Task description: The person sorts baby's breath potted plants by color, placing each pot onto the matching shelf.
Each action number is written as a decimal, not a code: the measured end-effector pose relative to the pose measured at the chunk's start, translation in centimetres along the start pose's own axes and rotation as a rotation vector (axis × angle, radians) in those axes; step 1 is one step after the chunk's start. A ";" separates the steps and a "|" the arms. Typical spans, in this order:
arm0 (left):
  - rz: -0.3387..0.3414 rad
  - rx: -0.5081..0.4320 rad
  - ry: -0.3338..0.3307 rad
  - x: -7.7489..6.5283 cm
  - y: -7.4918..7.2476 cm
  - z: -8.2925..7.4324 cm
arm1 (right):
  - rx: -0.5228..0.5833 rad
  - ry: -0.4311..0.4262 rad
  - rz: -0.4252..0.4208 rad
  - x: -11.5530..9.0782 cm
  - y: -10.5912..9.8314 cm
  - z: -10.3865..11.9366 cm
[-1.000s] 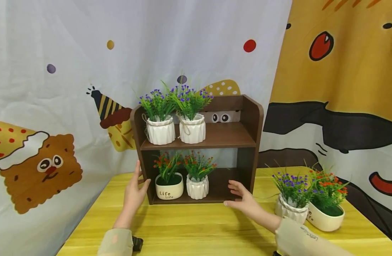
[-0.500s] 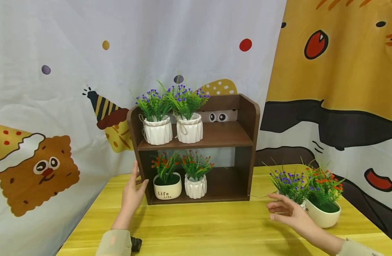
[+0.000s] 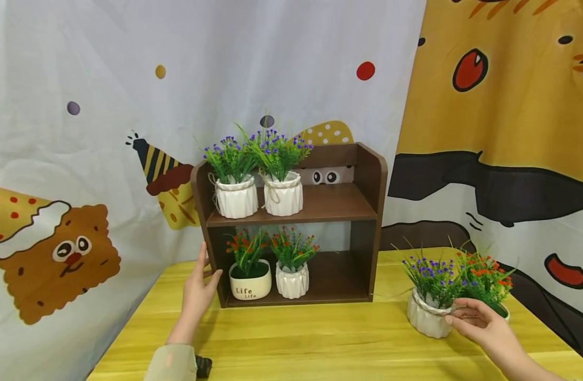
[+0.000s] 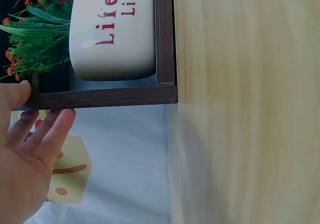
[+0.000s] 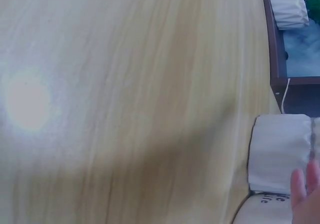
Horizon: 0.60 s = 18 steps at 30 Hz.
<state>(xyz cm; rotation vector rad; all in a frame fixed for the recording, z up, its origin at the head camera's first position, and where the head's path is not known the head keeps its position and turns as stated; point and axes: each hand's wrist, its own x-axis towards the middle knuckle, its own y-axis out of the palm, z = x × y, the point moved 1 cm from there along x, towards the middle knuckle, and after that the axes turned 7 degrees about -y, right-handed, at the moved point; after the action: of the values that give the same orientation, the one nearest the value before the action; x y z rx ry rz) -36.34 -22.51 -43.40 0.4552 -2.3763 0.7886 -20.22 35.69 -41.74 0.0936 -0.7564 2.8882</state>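
Note:
In the head view my left hand is at the left side of a brown two-tier shelf. The left wrist view shows its thumb on the front of the side panel and its fingers along the outside, holding the panel between them. On the right, my right hand is beside a white pleated flowerpot with purple flowers, thumb and fingertips right at its rim. The fingers are loosely bent, not wrapped round the pot. Behind this hand is a cream oval pot with orange-red flowers, mostly hidden in the head view.
Two white pots with purple flowers occupy the upper tier's left. Below them stand a cream "Life" pot and a white pot with red flowers. The shelf is on a yellow wood-grain table before a printed cartoon curtain.
My right hand has moved right, from in front of the shelf's right side to the white pot with purple flowers. The left hand stays at the shelf's side.

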 end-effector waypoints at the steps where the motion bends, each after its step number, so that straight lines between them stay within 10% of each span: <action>1: -0.003 0.001 0.002 0.0 0.0 0.0 | -0.032 0.004 -0.007 0.1 0.0 -0.1; 18: -0.016 0.000 0.027 0.1 0.0 0.1 | 0.005 0.126 0.018 2.4 2.0 -1.4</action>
<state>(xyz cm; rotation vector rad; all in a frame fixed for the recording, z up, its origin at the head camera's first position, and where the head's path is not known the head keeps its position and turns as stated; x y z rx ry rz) -36.50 -22.53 -43.36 0.4599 -2.3447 0.7832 -22.91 34.96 -43.67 -0.0940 -0.7306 2.8800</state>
